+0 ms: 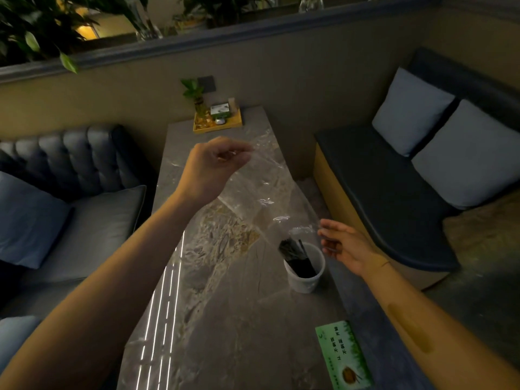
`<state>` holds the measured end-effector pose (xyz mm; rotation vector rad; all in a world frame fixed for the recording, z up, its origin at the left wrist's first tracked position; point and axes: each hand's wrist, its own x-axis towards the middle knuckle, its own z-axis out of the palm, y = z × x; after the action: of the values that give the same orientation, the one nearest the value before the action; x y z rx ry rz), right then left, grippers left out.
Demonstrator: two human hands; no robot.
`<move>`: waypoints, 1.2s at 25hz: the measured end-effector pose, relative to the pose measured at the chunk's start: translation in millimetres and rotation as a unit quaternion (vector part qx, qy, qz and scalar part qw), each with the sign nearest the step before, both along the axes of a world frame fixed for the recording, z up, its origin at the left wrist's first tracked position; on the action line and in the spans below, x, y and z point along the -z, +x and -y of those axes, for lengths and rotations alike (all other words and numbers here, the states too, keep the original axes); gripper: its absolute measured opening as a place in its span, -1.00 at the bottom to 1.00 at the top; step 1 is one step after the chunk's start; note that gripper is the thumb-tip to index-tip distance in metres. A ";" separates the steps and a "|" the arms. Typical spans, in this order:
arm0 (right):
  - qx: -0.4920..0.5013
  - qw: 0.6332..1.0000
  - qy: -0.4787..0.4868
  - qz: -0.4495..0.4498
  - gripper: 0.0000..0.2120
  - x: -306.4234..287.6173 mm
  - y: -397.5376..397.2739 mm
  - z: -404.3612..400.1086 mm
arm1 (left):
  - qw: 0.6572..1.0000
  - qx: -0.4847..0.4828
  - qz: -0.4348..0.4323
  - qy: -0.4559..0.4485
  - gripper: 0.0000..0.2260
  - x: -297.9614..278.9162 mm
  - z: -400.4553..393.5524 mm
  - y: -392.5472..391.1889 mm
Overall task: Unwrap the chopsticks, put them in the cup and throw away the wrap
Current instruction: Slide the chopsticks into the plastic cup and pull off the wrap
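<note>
Several dark chopsticks (297, 256) stood in the white cup (304, 273) on the bench (233, 305). Your left hand (216, 167) pinched the clear wrap (263, 192) aloft; your right hand (344, 246) hung open just beside its lower end.

A: sleeves or gloves on this one?
B: nope, both forearms bare, no rings either. Only a thin bracelet (383, 263) at the right hand (347, 246) wrist.
</note>
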<state>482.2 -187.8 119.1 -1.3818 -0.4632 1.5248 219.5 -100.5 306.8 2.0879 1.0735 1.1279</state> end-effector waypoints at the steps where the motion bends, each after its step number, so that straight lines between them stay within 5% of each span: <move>1: -0.004 1.000 0.009 -0.014 -0.72 -2.4 -3.6 -1.9 | 1.000 -0.010 0.014 -0.004 -0.87 -1.1 -1.9 -9.1; 9: -0.097 0.992 0.080 -0.015 -0.49 -16.2 -51.1 -19.1 | 0.973 -0.127 0.159 -0.104 -0.90 20.4 2.1 -105.9; 14: -0.126 0.985 0.087 0.077 -0.89 -18.8 -102.6 -30.9 | 0.915 -0.216 0.258 -0.224 -0.86 71.7 28.1 -174.9; 19: -0.187 0.974 0.076 0.104 -0.93 -9.7 -152.0 -37.3 | 0.842 -0.275 0.346 -0.310 -0.89 132.3 66.5 -232.9; 30: -0.169 0.974 -0.034 0.146 -0.78 59.9 -227.5 -18.2 | 0.773 -0.405 0.250 -0.420 -0.96 276.6 139.6 -304.7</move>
<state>254.7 -169.6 59.2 -1.6548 -0.8718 1.6209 -85.2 -240.1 30.2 0.5423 1.7947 1.1226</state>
